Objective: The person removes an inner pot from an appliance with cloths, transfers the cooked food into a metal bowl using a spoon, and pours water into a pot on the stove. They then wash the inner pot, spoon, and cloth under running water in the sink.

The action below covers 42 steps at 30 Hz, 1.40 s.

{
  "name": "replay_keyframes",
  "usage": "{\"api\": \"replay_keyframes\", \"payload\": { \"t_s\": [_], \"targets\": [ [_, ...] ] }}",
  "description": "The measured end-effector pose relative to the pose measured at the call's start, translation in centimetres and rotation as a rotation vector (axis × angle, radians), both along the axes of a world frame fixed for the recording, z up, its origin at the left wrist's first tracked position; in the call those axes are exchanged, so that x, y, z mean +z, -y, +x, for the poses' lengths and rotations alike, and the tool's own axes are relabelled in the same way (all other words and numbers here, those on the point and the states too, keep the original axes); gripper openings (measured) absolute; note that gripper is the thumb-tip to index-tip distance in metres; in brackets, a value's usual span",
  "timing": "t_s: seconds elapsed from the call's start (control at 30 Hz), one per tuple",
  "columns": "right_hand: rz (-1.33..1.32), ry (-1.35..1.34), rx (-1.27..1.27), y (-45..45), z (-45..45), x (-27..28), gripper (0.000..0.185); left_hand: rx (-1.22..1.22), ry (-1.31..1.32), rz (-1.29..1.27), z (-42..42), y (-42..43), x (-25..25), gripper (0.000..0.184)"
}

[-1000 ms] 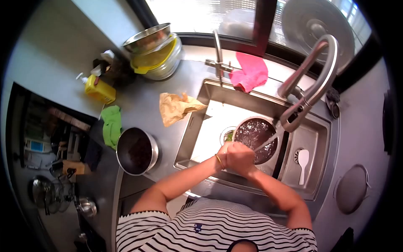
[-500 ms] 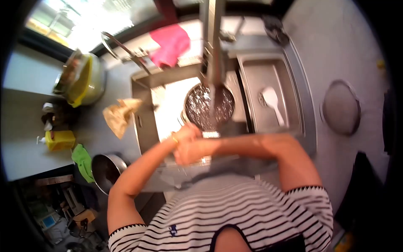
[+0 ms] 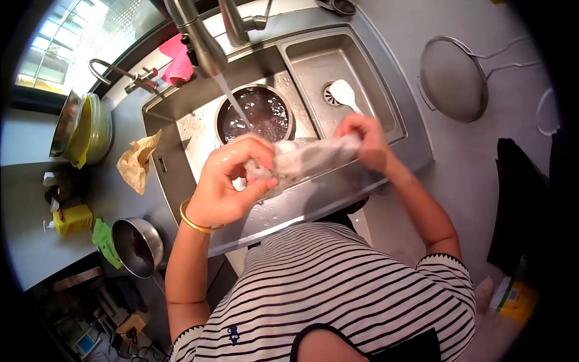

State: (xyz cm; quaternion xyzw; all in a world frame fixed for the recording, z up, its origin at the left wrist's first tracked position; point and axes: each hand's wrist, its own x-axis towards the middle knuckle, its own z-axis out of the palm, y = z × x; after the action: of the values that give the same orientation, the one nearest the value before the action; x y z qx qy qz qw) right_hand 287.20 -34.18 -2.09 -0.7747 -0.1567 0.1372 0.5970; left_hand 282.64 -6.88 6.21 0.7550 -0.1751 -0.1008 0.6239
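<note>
A wet, whitish cloth (image 3: pixel 316 158) is stretched between my two hands above the sink's front edge. My left hand (image 3: pixel 232 178), with a yellow bangle on the wrist, has its fingers curled round the cloth's left end. The right end is pinched in my right hand (image 3: pixel 368 142), which is a little blurred. Behind the cloth, a round metal pot (image 3: pixel 291 114) of dark liquid stands in the large sink basin (image 3: pixel 155 123). Water runs into it from the faucet (image 3: pixel 202 45).
A white rice paddle (image 3: pixel 343 93) lies in the small basin. Left of the sink are crumpled brown paper (image 3: pixel 136 164), a metal bowl (image 3: pixel 151 238), a green cloth (image 3: pixel 105 243) and a yellow pump bottle (image 3: pixel 73 219). A round strainer (image 3: pixel 452 78) lies on the right.
My hands were clasped together near the pot; now they are apart, with the whitish cloth spread between them. The view has turned to the right.
</note>
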Motion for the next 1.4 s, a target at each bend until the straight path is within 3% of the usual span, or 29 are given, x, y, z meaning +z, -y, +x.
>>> {"api": "replay_keyframes", "payload": {
  "t_s": [0.03,0.1,0.13,0.2,0.23,0.3,0.33,0.37,0.47,0.5,0.53,0.6,0.63,0.67,0.7,0.73,0.8,0.83,0.87,0.9,0.93,1.0,1.1,1.17,1.23,1.3,1.4],
  "targets": [
    [-0.003,0.001,-0.013,1.2,-0.1,1.3,0.014,-0.013,0.001,-0.003,0.3,0.4,0.1,0.017],
    [-0.012,0.379,-0.035,3.7,0.0,3.3,0.014,-0.166,0.315,0.11,1.3,1.4,0.2,0.021],
    [-0.016,0.388,-0.049,5.1,-0.4,3.8,0.014,-0.28,0.27,0.125,1.1,2.1,0.2,0.022],
    [-0.301,0.171,0.311,8.0,-2.5,4.2,0.015,-0.577,0.164,0.223,0.3,4.0,0.4,0.03],
    [-0.398,0.089,0.454,9.1,-3.5,3.7,0.026,-0.756,0.101,0.302,-0.1,5.5,0.5,0.036],
    [-0.656,0.08,0.424,10.0,-5.8,3.6,0.036,-0.668,0.284,0.29,-1.4,8.7,-5.4,0.057],
    [-0.745,0.09,0.362,10.2,-6.4,2.7,0.038,-0.569,0.169,0.392,-2.4,11.2,-8.9,0.068],
    [-0.697,0.094,0.272,10.2,-6.4,1.4,0.035,-0.302,0.281,0.516,-4.0,14.1,-12.7,0.069],
    [-0.492,0.012,0.165,7.2,-5.6,-1.7,0.03,-0.113,0.327,0.685,-5.6,15.2,-18.6,0.063],
    [-0.406,-0.099,0.042,6.5,-5.8,-2.1,0.028,-0.049,0.362,0.579,-5.9,14.1,-18.7,0.06],
    [-0.374,-0.039,0.087,5.4,-5.7,-2.1,0.022,0.008,0.412,0.461,-6.0,13.4,-18.8,0.057],
    [-0.304,-0.069,0.129,3.9,-5.5,-3.4,0.022,0.003,0.322,0.479,-6.8,8.4,-18.8,0.051],
    [-0.238,-0.087,0.152,3.1,-5.6,-3.9,0.021,-0.14,0.005,0.607,-6.9,5.4,-16.9,0.045],
    [-0.226,-0.055,0.188,2.4,-5.6,-4.3,0.019,0.04,0.273,0.799,-9.4,2.6,-18.3,0.042],
    [-0.236,-0.057,0.181,1.8,-5.6,-4.6,0.019,0.04,0.034,0.854,-10.4,-1.1,-16.6,0.041],
    [-0.223,-0.063,0.2,1.4,-5.9,-5.0,0.018,0.006,-0.009,1.011,-12.0,-4.8,-16.6,0.041],
    [-0.234,-0.069,0.189,0.8,-6.2,-5.0,0.017,0.185,0.18,0.986,-16.3,-12.4,-17.6,0.046],
    [-0.27,-0.066,0.224,0.8,-6.2,-4.9,0.017,0.185,0.073,0.946,-19.1,-16.7,-20.7,0.046],
    [-0.317,-0.067,0.243,1.0,-6.2,-4.7,0.017,0.143,-0.024,1.174,-18.9,-16.4,-17.7,0.046],
    [-0.332,-0.094,0.224,1.2,-6.5,-5.0,0.017,0.125,0.18,1.473,-18.2,-14.2,-14.9,0.045],
    [-0.352,-0.007,0.19,1.5,-7.0,-5.6,0.016,0.199,0.218,1.487,-18.5,-12.8,-14.9,0.044],
    [-0.373,0.108,0.179,1.8,-7.6,-6.0,0.013,0.354,0.126,1.265,-18.7,-9.2,-17.9,0.041],
    [-0.276,0.185,0.111,2.3,-9.0,-6.8,0.011,0.027,0.211,0.99,-14.3,-1.3,-18.7,0.046],
    [-0.257,0.217,0.019,3.6,-9.8,-6.2,0.011,-0.209,0.231,0.971,-9.3,5.3,-17.2,0.053],
    [-0.231,0.255,-0.062,5.1,-10.2,-6.1,0.012,-0.38,0.584,1.112,-6.8,11.0,-20.4,0.057],
    [-0.31,0.313,-0.3,7.7,-10.6,-6.0,0.015,-0.211,0.572,0.858,-5.3,17.1,-20.5,0.055],
    [-0.329,0.273,-0.528,10.9,-10.2,-5.4,0.011,-0.402,0.617,0.765,-1.6,23.3,-20.0,0.055]
  ]
}}
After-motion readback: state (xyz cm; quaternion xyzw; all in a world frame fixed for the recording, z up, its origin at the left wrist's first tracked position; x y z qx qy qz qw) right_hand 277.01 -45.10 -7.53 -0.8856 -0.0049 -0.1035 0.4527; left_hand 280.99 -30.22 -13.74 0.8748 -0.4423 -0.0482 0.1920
